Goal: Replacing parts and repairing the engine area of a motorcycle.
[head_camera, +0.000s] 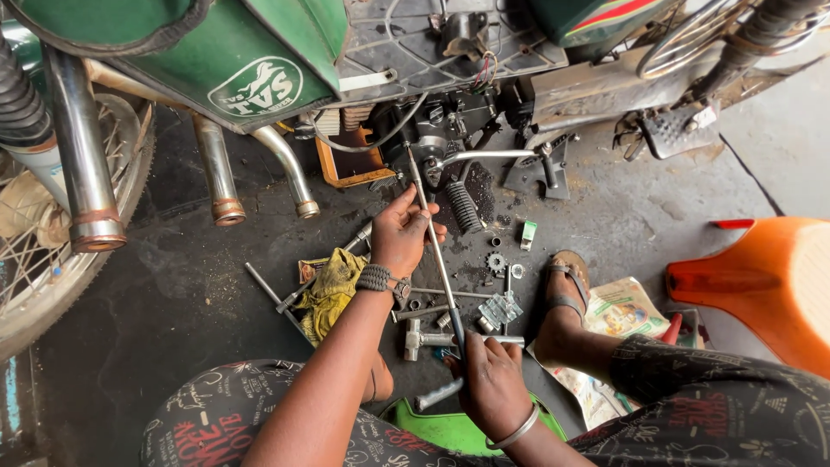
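On oily concrete floor (181, 285), left hand (402, 238) and right hand (493, 385) grip long rod (438, 255).

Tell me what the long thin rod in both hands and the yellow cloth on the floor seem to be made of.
The long thin rod, held by the left hand and right hand, looks like bare metal: grey with a dull shine. The crumpled yellow cloth looks like soft woven fabric, folded and grease-stained.

I see bare forearms, no sleeves. My left hand (399, 238) has a braided grey cord band at the wrist; my right hand (491, 380) wears a plain silver bangle. The trousers are dark, covered in red and white printed lettering. One foot wears a brown strapped sandal (568, 281).
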